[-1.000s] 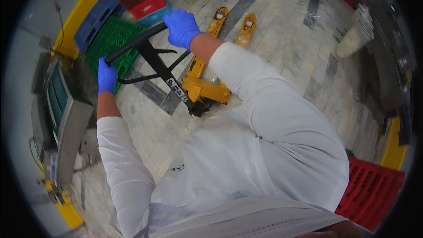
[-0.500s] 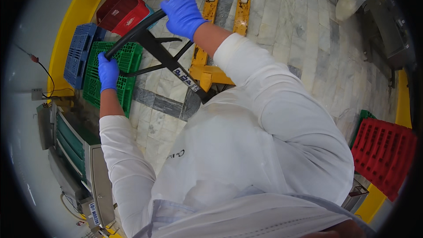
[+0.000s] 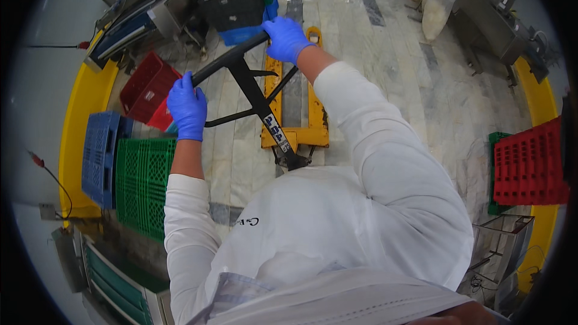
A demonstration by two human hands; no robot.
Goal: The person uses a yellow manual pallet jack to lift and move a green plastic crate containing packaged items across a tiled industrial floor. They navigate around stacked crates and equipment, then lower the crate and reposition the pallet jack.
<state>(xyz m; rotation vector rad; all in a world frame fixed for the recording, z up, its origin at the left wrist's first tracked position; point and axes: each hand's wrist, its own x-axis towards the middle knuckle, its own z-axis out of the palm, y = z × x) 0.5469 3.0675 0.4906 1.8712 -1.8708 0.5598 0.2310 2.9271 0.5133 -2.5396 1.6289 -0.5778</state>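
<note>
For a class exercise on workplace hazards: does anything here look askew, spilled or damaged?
The yellow pallet jack shows dark patches, as if its paint were worn. Its black handle slants askew to its forks, but the left hand and right hand grip it, so probably just turned.

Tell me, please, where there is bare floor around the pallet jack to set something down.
The widest bare floor lies between the yellow forks and the red pallet at right; a smaller patch separates the forks from the green pallet. It is crowded at left: blue pallet, red crate, black crate.
</note>
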